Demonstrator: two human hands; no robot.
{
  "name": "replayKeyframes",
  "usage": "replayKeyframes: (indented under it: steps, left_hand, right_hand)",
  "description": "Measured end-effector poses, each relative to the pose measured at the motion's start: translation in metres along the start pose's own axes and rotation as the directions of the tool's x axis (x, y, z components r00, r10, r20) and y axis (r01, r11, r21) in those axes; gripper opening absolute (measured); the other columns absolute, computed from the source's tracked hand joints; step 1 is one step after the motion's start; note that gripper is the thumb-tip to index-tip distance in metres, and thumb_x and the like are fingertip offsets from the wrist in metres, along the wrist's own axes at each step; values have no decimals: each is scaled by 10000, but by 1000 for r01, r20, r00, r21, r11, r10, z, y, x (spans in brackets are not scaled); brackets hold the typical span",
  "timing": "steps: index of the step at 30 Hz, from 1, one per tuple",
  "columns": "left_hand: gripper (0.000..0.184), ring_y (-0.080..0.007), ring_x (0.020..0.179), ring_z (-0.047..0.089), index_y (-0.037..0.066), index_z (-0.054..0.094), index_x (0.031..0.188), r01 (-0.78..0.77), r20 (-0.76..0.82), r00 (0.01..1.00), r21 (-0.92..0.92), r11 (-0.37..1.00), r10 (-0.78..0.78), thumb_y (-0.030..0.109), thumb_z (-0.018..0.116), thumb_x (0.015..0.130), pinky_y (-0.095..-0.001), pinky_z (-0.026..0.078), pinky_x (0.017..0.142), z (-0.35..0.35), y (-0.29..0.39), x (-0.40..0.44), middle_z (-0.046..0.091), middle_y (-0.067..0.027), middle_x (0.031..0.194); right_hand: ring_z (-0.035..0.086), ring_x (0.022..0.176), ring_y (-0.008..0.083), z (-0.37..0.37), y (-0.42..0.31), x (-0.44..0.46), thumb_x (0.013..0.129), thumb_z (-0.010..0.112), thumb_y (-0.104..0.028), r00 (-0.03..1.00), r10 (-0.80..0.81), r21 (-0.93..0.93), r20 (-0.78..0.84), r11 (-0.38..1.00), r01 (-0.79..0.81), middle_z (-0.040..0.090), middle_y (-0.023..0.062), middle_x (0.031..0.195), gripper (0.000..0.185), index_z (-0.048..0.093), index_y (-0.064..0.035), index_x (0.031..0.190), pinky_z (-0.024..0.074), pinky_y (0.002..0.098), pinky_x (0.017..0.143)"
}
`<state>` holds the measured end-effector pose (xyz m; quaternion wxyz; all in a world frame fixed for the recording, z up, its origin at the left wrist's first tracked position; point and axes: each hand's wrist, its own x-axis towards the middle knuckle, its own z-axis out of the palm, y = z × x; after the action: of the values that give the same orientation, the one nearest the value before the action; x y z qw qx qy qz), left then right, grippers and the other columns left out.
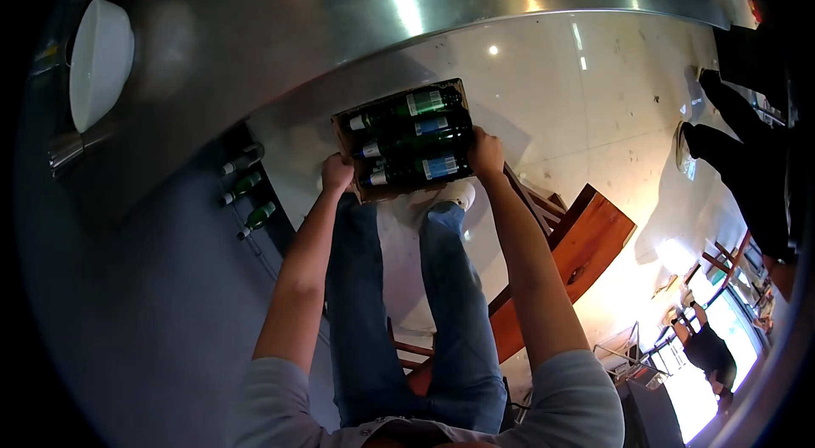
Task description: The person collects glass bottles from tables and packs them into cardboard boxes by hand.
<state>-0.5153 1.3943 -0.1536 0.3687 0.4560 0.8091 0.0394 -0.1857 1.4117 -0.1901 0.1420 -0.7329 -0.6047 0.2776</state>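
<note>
Between my two hands is a shallow cardboard box (342,136) with three green glass bottles (416,140) lying side by side in it. The bottles carry pale and blue labels. My left hand (337,173) is closed on the box's lower left corner. On the right side, my right hand (486,151) grips the box's edge, its fingertips partly hidden. The box is held above the floor, in front of my legs.
A steel counter (280,32) curves across the top, bearing a white bowl (102,66). More green bottles (246,186) stand on a dark rack at left. A wooden bench (586,249) is at right. Other people (739,142) are on the far right.
</note>
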Motion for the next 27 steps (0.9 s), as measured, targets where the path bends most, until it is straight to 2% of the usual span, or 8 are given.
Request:
replayKeyframes:
  steps: [11, 17, 19, 20, 21, 22, 24, 27]
  left_hand:
    - [203, -284, 555, 635, -2, 657, 828, 12, -20, 1000, -91, 996, -14, 161, 545, 875, -436, 513, 569, 20, -15, 10, 634, -183, 641]
    - [309, -343, 466, 458, 32, 552, 617, -32, 90, 996, 54, 998, 27, 128, 478, 902, -507, 424, 521, 52, -36, 40, 477, -173, 508]
    - [201, -373, 623, 527, 4, 590, 769, -18, 167, 986, 93, 995, 2, 121, 481, 891, -519, 449, 606, 37, -14, 22, 564, -230, 700]
    - [126, -383, 715, 538, -4, 574, 900, -242, -36, 969, 87, 966, 246, 79, 482, 878, -510, 448, 671, 44, -20, 8, 581, -233, 832]
    - [169, -399, 811, 555, 5, 553, 1015, -38, -33, 999, -8, 999, 38, 44, 486, 866, -492, 454, 721, 56, -31, 11, 588, -234, 932]
    - [282, -405, 913, 574, 14, 518, 1140, 67, 177, 982, -20, 998, -63, 34, 483, 860, -474, 474, 761, 29, -4, -12, 591, -240, 1055]
    - [334, -363, 988, 600, 24, 545, 1172, -166, 64, 983, -63, 984, 170, 72, 542, 841, -413, 490, 820, 39, -40, -25, 625, -216, 1075]
    - [334, -329, 973, 616, 36, 576, 1161, -47, 6, 999, -268, 962, 51, 117, 561, 837, -400, 492, 838, 10, -58, -69, 650, -180, 1046]
  right_hand:
    - [636, 759, 411, 5, 1, 10, 818, 507, -82, 1000, -13, -15, 23, 1000, 13, 649, 230, 782, 254, 637, -112, 1034, 518, 489, 698]
    - [632, 797, 423, 31, 13, 22, 808, 525, -88, 998, 6, -32, 65, 999, -4, 650, 239, 815, 284, 608, -103, 1079, 511, 497, 730]
    - [627, 850, 431, 28, 15, 19, 818, 564, -134, 988, 42, -75, 146, 997, -31, 650, 255, 874, 307, 563, -84, 1121, 500, 506, 763]
    - [624, 838, 425, 15, 8, 14, 794, 613, -179, 989, 8, -38, 150, 999, -3, 653, 236, 862, 300, 581, -71, 1072, 494, 506, 739]
    - [624, 858, 430, 9, 3, 14, 803, 626, -212, 982, 54, -52, 179, 998, -45, 658, 237, 884, 308, 583, -74, 1074, 493, 503, 754]
    - [622, 864, 436, 0, -8, 8, 815, 622, -243, 974, 121, -101, 191, 989, -104, 660, 236, 883, 299, 581, -71, 1056, 492, 507, 758]
    - [622, 894, 430, -16, -36, -3, 823, 603, -257, 969, 156, -81, 193, 986, -143, 657, 245, 916, 294, 585, -67, 1047, 488, 507, 775]
    - [625, 929, 412, -9, -49, -19, 768, 599, -180, 975, 80, -120, 207, 991, -56, 654, 242, 977, 346, 597, -53, 1090, 498, 470, 813]
